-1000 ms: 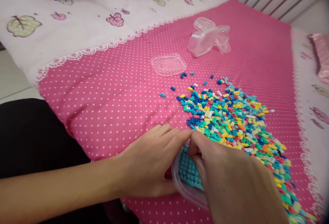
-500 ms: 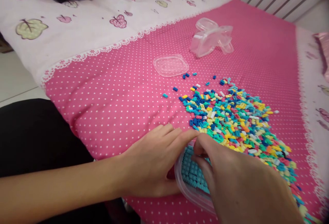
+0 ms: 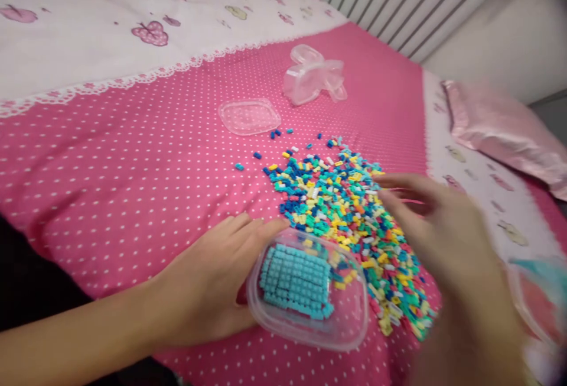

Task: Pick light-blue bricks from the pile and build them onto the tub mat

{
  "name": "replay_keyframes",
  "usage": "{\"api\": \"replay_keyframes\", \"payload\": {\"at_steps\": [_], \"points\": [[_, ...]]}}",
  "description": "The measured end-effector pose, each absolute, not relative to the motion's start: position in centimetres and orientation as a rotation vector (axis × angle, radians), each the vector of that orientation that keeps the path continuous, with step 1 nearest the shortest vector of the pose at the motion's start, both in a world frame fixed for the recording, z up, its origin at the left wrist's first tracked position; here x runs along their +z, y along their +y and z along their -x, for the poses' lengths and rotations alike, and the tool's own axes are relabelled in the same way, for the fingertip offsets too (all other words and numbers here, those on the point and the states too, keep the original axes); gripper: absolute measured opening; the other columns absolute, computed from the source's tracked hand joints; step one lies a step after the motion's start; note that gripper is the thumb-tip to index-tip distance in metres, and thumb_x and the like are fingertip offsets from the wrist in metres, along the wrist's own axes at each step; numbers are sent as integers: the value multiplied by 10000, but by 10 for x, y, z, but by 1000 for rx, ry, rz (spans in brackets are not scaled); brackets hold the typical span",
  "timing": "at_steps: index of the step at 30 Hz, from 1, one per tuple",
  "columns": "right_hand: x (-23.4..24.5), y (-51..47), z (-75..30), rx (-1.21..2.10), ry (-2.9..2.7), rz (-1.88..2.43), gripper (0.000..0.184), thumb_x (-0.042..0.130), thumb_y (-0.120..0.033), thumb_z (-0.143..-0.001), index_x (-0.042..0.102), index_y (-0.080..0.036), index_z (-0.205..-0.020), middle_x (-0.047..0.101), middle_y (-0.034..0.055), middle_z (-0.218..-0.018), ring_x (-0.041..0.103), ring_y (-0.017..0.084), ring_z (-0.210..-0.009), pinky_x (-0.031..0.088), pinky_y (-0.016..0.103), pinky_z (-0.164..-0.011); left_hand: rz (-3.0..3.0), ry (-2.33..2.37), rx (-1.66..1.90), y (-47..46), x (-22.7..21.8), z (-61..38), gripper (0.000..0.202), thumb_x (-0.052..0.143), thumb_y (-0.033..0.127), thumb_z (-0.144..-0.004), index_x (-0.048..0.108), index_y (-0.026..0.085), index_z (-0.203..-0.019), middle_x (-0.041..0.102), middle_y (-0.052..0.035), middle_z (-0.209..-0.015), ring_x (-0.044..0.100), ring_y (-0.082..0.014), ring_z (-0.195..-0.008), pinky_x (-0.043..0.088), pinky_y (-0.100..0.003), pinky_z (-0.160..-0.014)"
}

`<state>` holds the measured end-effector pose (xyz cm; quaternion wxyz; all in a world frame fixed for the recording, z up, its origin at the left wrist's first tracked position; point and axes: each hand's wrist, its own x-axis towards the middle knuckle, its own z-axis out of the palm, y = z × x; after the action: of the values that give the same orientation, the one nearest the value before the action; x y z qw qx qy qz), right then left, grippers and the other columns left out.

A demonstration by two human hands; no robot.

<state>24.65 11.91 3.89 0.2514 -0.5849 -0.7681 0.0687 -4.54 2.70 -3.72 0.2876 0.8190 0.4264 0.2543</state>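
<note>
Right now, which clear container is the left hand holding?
The near container, with light-blue bricks inside; the left hand grips its side. The containers beyond the loose bricks sit apart from that hand.

My left grip (image 3: 217, 279) — bare, slender fingers, slim forearm uncovered up to the frame edge. My right grip (image 3: 443, 244) bare too, wrist and forearm smeared by blur. Lower left, my black clothing (image 3: 29, 285) — dark, details indistinct.

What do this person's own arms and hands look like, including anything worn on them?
The left hand and left forearm are bare: no glove, sleeve or bracelet shows. The right hand is also gloveless, but too blurred for fine details.
</note>
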Motion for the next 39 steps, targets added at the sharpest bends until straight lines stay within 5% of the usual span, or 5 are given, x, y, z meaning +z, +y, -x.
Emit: {"api": "replay_keyframes", "payload": {"at_steps": [4,7,14,27,39], "points": [[3,139,-226,280,-2174,1545,327,614,-312,-948,754,-218,-1228,742,131,-1228,688,272,-1125,529,489,-1006,-2192,1208,650,28,-42,47,745,777,352,-823,434,317,-1484,673,-53,-1277,645,-280,-1077,490,-404,-900],[-8,141,-217,329,-2224,1503,302,632,-283,-950,751,-235,-1223,733,106,-1233,659,256,-1167,490,463,-1057,-2192,1215,632,29,-43,47,757,781,332,-807,444,329,-1484,674,-46,-1279,650,-284,-1087,496,-427,-940],[-5,140,-219,267,-2204,1568,191,657,-225,-907,772,-221,-1060,746,100,-1087,656,289,-1040,489,473,-986,-2163,1208,602,30,-35,46,747,780,285,-793,459,311,-1467,668,-55,-1326,654,-292,-1134,505,-437,-982],[-1,135,-209,121,-2170,1681,309,468,-157,-969,773,-185,-1003,719,124,-1072,628,293,-1082,460,458,-1005,-2177,1205,645,30,-34,47,741,803,305,-785,471,316,-1447,682,-46,-1268,660,-290,-1106,514,-421,-947],[-8,125,-200,-85,-2257,1831,100,812,-246,-841,840,-212,-931,663,141,-1134,552,368,-1131,485,536,-999,-2197,1223,606,30,-34,44,743,805,355,-808,451,315,-1460,679,-29,-1256,650,-270,-1090,491,-433,-1003]]}}
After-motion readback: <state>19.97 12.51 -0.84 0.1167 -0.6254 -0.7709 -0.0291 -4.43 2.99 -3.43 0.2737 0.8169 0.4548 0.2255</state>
